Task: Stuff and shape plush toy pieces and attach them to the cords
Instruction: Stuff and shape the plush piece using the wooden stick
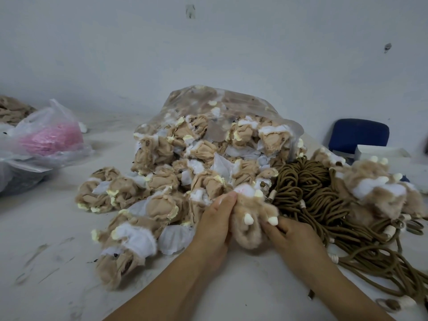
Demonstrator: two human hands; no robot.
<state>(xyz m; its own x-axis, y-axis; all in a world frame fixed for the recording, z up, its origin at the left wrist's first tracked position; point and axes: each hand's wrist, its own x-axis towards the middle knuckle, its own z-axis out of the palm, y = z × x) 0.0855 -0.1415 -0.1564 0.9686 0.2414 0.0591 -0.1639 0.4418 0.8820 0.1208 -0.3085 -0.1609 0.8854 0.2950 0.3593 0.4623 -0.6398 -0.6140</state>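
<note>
A tan furry plush piece (249, 224) with small cream horns and a white-pink patch lies between my hands on the white table (58, 262). My left hand (215, 223) grips its left side, fingers curled at the top near the white patch. My right hand (289, 232) pinches its right side by a cream horn. A heap of unturned tan and white plush pieces (162, 181) spills from a clear plastic bag (231, 105) behind. A tangle of brown cords (324, 200) lies to the right, with finished furry pieces (375, 188) on it.
A thin plastic bag with pink material (48, 135) sits at the far left beside more tan fabric (11, 110). A blue chair back (359, 133) and a white box (382, 151) stand at the right against the white wall.
</note>
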